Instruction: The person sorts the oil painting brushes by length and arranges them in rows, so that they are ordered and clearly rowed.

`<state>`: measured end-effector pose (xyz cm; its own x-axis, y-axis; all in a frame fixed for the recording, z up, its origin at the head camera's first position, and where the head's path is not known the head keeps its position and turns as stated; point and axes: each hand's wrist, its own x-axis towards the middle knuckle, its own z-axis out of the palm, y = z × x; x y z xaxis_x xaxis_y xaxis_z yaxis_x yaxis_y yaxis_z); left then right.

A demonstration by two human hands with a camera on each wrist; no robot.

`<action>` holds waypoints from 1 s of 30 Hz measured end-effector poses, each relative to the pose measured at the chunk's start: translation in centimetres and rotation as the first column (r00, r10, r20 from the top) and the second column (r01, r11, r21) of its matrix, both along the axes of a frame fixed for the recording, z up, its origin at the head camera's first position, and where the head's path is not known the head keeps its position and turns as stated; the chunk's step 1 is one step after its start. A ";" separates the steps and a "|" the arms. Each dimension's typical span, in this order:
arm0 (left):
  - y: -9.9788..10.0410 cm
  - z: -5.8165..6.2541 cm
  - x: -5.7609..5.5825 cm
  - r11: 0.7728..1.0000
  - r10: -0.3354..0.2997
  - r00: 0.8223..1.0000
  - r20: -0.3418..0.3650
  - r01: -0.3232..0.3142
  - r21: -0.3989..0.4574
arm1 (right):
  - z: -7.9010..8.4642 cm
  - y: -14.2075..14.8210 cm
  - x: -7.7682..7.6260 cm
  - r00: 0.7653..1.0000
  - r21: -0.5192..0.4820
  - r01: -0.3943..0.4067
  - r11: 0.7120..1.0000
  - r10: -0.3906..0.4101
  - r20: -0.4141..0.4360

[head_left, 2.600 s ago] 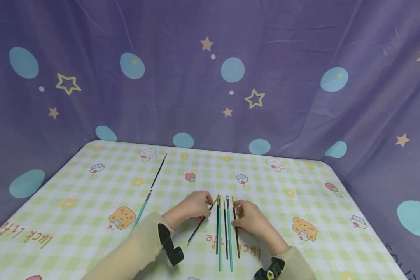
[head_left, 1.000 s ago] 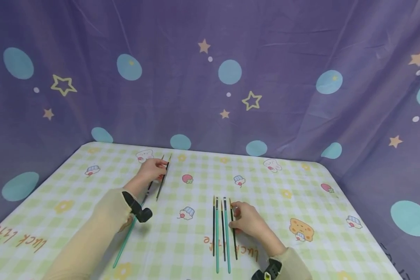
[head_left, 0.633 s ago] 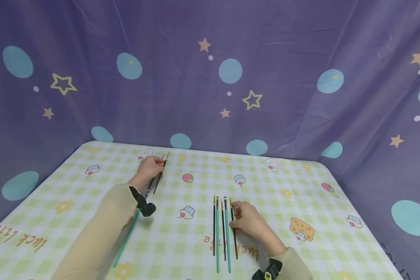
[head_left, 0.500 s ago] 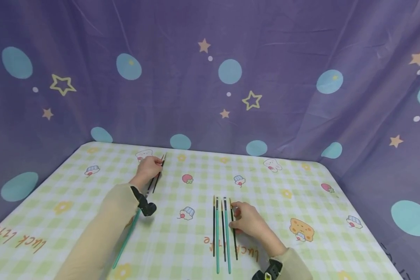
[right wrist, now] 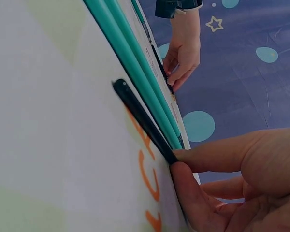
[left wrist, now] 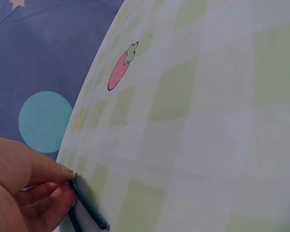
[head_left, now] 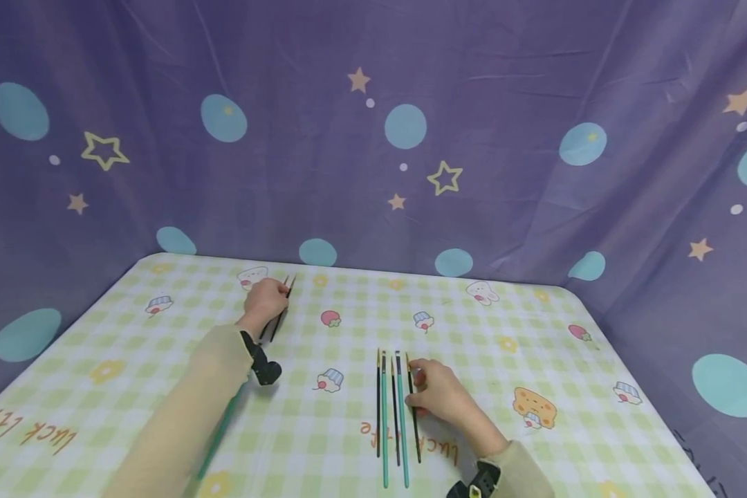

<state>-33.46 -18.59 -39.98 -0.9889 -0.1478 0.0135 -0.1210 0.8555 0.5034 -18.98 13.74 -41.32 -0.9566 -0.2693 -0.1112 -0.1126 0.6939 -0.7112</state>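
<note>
- My left fingers (left wrist: pixel 43 166) pinch a black brush (head_left: pixel 278 325) at the far left of the desk (head_left: pixel 485 360).
- My right fingers (right wrist: pixel 217 153) pinch another one, the rightmost black brush (head_left: pixel 413 415) in a row of five lying side by side nearer me.
- My left arm stretches forward, palm side down; my right arm comes in from the lower right, its forearm mostly cut off.
- Just beside the pinched left brush lies a second black brush (head_left: pixel 265 330), its middle hidden behind my hand.
- My left sleeve (head_left: pixel 193 401) covers part of a teal brush (head_left: pixel 214 446).
- In the left wrist view, the bristles of both dark brushes can't be made out.
- Behind the desk hangs a purple curtain (head_left: pixel 504 138).
</note>
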 end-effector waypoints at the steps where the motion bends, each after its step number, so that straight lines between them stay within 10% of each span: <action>1: 0.0 0.0 0.0 1.000 0.002 1.000 0.004 -0.002 -0.002 | 0.0 0.0 0.0 1.000 0.000 -0.002 1.000 0.002 -0.002; 17: 0.4 -0.2 0.3 0.999 0.028 1.000 0.001 -0.028 -0.021 | 0.0 -0.1 0.0 1.000 0.003 -0.006 1.000 0.006 -0.004; 30: 2.6 -0.1 3.4 0.988 -0.115 0.986 -0.124 0.127 0.091 | 0.1 -0.1 0.1 1.000 0.012 0.003 1.000 -0.003 0.003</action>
<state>-30.07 -15.99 -40.12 -0.9919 -0.0337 0.1223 0.0454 0.8059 0.5902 -18.92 13.62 -41.20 -0.9572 -0.2646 -0.1171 -0.1083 0.7029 -0.7030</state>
